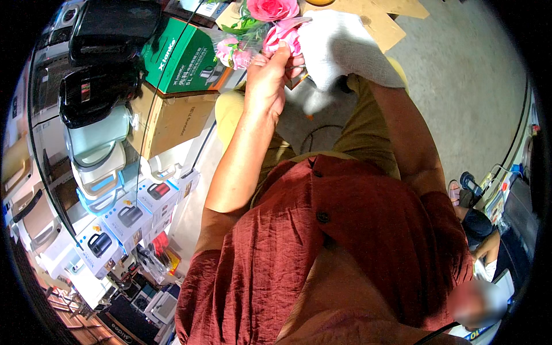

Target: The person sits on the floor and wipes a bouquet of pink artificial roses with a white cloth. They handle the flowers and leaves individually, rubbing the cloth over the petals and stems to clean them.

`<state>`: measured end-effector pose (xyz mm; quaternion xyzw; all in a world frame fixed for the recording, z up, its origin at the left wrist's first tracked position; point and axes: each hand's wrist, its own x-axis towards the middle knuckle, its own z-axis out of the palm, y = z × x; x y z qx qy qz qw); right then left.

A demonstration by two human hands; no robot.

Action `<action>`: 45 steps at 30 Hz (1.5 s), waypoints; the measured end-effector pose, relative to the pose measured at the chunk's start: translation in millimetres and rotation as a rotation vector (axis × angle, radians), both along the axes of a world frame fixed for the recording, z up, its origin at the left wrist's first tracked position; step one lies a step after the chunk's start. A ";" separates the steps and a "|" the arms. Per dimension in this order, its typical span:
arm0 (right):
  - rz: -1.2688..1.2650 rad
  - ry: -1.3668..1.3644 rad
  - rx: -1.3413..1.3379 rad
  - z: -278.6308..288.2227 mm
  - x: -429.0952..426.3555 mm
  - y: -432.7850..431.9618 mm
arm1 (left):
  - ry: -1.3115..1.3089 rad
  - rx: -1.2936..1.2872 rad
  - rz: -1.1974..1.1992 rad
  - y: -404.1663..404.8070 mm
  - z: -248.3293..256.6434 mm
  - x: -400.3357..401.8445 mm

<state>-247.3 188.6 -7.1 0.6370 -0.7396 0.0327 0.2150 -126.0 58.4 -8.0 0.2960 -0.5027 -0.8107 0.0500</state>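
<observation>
At the top of the view, my left hand point(269, 73) pinches a pink artificial rose point(282, 41) at its petals, thumb on top. A larger pink rose point(272, 7) with green leaves stands just beyond it. Smaller pale pink blooms point(233, 52) in clear plastic wrap sit left of my fingers. A white cloth point(345, 47) covers my right hand up to the wrist and touches the right side of the held rose. The fingers inside the cloth are hidden, so their grip cannot be made out.
On the left, a glass-edged shelf bears a green appliance box point(185, 58), a brown cardboard box point(172, 118), black appliances point(101, 92) and white kettle boxes point(129, 215). Flat cardboard point(384, 30) lies beyond the cloth. Another person point(478, 224) sits at the lower right.
</observation>
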 end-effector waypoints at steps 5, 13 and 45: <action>0.072 -0.309 -0.231 -37.6 -9.2 -0.8 | 0.029 0.003 0.020 -1.6 -5.5 -1.5; -0.059 -0.539 -0.180 -30.7 -8.6 15.3 | 0.024 -0.028 0.057 -2.0 -7.9 -2.5; -0.197 0.207 0.038 10.7 70.8 35.4 | 0.123 -0.034 0.086 6.2 -3.6 -7.8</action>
